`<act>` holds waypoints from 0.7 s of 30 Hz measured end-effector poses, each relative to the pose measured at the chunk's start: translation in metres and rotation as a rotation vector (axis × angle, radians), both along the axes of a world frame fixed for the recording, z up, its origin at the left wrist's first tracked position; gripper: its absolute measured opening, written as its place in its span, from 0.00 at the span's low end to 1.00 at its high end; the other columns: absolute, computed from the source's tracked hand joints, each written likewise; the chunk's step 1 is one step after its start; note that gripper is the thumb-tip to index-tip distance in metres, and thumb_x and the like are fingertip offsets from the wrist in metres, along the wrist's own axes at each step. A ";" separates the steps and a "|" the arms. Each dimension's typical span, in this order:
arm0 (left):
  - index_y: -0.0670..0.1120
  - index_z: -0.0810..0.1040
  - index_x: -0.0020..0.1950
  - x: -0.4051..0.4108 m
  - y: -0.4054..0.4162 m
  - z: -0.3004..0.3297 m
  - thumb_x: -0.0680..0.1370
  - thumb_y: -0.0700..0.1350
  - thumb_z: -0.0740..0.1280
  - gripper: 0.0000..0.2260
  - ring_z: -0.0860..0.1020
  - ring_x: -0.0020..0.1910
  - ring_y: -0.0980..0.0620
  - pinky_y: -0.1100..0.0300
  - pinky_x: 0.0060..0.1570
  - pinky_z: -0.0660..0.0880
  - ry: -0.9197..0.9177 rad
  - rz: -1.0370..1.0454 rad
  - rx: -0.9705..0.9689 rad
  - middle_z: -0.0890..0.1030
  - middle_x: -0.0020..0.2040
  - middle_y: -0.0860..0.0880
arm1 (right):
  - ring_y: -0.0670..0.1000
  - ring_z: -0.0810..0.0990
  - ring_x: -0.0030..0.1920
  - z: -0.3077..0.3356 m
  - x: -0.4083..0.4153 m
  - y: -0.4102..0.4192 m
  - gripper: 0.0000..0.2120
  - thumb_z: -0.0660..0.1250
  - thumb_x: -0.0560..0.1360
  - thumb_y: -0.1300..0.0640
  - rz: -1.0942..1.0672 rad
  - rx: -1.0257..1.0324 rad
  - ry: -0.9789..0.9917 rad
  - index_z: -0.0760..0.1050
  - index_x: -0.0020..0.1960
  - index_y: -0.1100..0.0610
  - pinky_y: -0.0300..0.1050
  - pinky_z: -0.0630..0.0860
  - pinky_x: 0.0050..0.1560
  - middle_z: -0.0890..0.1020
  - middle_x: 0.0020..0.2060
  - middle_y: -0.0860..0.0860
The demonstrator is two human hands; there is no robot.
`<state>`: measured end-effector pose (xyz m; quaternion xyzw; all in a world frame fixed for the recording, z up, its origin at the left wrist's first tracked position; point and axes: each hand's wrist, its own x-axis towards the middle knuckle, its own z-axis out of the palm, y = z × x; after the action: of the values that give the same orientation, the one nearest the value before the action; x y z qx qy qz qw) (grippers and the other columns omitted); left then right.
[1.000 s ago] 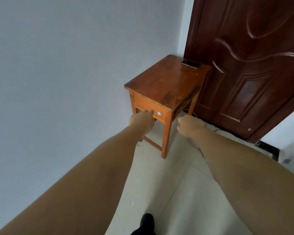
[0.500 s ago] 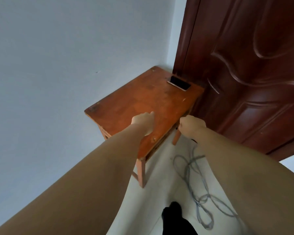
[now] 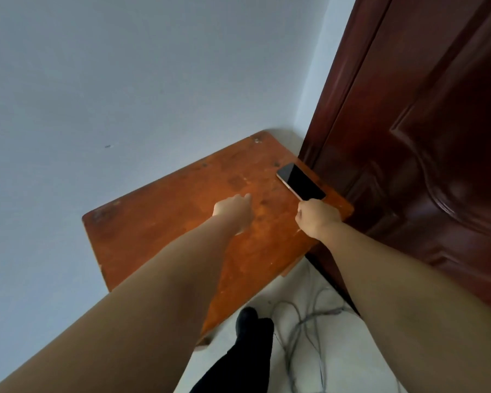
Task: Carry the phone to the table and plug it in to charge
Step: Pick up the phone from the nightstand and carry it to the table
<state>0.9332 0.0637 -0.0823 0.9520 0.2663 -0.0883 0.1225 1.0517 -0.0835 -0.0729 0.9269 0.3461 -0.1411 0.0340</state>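
Note:
A dark phone (image 3: 301, 181) with a gold edge lies flat, screen up, at the far right corner of a small worn wooden table (image 3: 165, 222). My right hand (image 3: 318, 218) hovers over the table just short of the phone's near end, fingers curled, almost touching it; nothing is seen in it. My left hand (image 3: 234, 211) is over the middle of the tabletop, fingers curled downward, holding nothing that I can see. A grey cable (image 3: 304, 330) lies in loose loops on the floor below the table's right side.
The table stands in a corner between a pale wall (image 3: 125, 80) on the left and a dark red wooden door (image 3: 423, 137) on the right. Light floor tiles show below. My leg in a dark trouser and dark shoe (image 3: 250, 321) stands near the cable.
I have stepped closer, so the table fills more of the view. Both hands moved forward over the tabletop. My right hand went from the table's near edge to the phone's near end.

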 end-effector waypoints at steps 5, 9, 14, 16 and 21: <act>0.44 0.67 0.68 0.067 0.032 -0.024 0.80 0.45 0.59 0.16 0.79 0.51 0.42 0.53 0.43 0.79 0.007 0.034 -0.057 0.77 0.59 0.43 | 0.57 0.79 0.48 -0.021 0.060 0.030 0.13 0.55 0.80 0.56 -0.020 0.095 0.009 0.76 0.54 0.60 0.50 0.75 0.42 0.80 0.50 0.56; 0.45 0.68 0.67 0.097 0.045 -0.051 0.79 0.46 0.60 0.16 0.73 0.61 0.41 0.48 0.56 0.76 -0.004 0.079 -0.077 0.74 0.64 0.42 | 0.57 0.71 0.64 -0.042 0.088 0.043 0.24 0.61 0.77 0.47 -0.085 0.180 0.009 0.66 0.69 0.58 0.53 0.73 0.57 0.73 0.65 0.56; 0.48 0.60 0.73 0.110 0.042 -0.087 0.81 0.52 0.53 0.21 0.57 0.74 0.42 0.44 0.71 0.56 -0.049 0.110 -0.015 0.61 0.75 0.43 | 0.57 0.58 0.74 -0.075 0.103 0.042 0.50 0.67 0.67 0.33 -0.159 0.109 0.068 0.50 0.76 0.59 0.56 0.62 0.71 0.59 0.75 0.57; 0.49 0.53 0.75 0.111 0.038 -0.100 0.81 0.54 0.49 0.24 0.50 0.76 0.45 0.44 0.73 0.48 -0.036 0.105 0.002 0.55 0.77 0.44 | 0.57 0.58 0.74 -0.085 0.107 0.040 0.52 0.66 0.66 0.31 -0.198 0.111 0.049 0.51 0.76 0.59 0.57 0.61 0.70 0.60 0.75 0.57; 0.50 0.44 0.76 0.107 0.029 -0.118 0.80 0.56 0.40 0.25 0.42 0.76 0.47 0.45 0.72 0.38 -0.040 0.110 0.084 0.48 0.78 0.45 | 0.59 0.66 0.67 -0.090 0.119 0.038 0.46 0.66 0.66 0.31 -0.174 0.155 -0.061 0.62 0.72 0.60 0.57 0.68 0.63 0.68 0.69 0.58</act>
<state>1.0398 0.0927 -0.2003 0.9417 0.3194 -0.0511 0.0923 1.1708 -0.0451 -0.1628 0.9572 0.2730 -0.0880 -0.0398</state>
